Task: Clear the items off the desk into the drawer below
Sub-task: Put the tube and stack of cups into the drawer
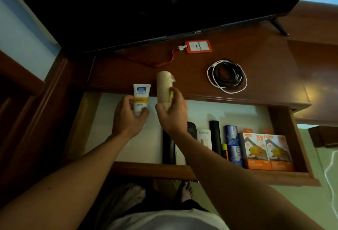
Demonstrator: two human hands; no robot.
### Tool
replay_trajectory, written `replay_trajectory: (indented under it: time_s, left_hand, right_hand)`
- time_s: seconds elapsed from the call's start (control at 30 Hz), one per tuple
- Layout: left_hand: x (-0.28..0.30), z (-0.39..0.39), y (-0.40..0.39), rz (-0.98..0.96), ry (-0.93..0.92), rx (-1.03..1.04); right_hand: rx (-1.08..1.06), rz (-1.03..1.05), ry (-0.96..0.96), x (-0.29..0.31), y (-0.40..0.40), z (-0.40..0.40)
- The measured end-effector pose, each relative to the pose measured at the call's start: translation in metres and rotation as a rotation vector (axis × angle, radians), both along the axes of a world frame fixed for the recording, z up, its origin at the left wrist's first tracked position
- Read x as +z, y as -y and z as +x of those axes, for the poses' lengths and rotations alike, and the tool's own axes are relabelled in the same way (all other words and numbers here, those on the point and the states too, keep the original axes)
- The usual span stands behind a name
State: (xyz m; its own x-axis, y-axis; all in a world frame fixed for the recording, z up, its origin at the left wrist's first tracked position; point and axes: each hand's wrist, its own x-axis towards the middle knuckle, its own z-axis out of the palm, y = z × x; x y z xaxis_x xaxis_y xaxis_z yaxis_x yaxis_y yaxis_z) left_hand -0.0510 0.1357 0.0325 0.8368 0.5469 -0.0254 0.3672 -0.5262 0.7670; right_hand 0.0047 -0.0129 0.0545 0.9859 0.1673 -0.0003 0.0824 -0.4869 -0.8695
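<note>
Head view: left hand (128, 118) grips tube (140, 98), right hand (173, 112) grips roll (164, 87) over drawer's (285, 120) bare left.

The desk (237, 61) is reddish-brown wood, and the drawer (300, 149) has brown wooden sides and a pale white floor. The tube (141, 96) is white with a blue label and a yellow band. The roll (164, 87) is beige with a yellow strip. The badge holder (198, 46) is orange-red around a white card, on a red strap (164, 63). One coiled cable (227, 76) is black, another white. Two boxes (266, 152) are orange and white. The screen (164, 6) is black.
</note>
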Motion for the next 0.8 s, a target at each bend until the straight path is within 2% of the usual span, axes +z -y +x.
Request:
replay_trajectory:
  time_s: [0.07,0.23,0.5,0.8]
  left_hand:
    - [-0.006,-0.017,-0.002,-0.015,-0.022,-0.068]
    - [-0.02,-0.041,-0.008,-0.057,-0.229,-0.281]
    - [-0.053,-0.05,-0.011,-0.06,-0.471,-0.227]
    - [-0.068,-0.041,-0.01,-0.087,-0.514,-0.234]
  right_hand:
    - [0.038,0.018,-0.054,-0.01,0.006,-0.021]
    - [0.186,-0.055,-0.088,-0.035,0.023,-0.06]
    - [0.177,-0.295,-0.234,-0.05,0.023,-0.064]
    - [0.34,-0.575,-0.306,-0.066,0.003,-0.06]
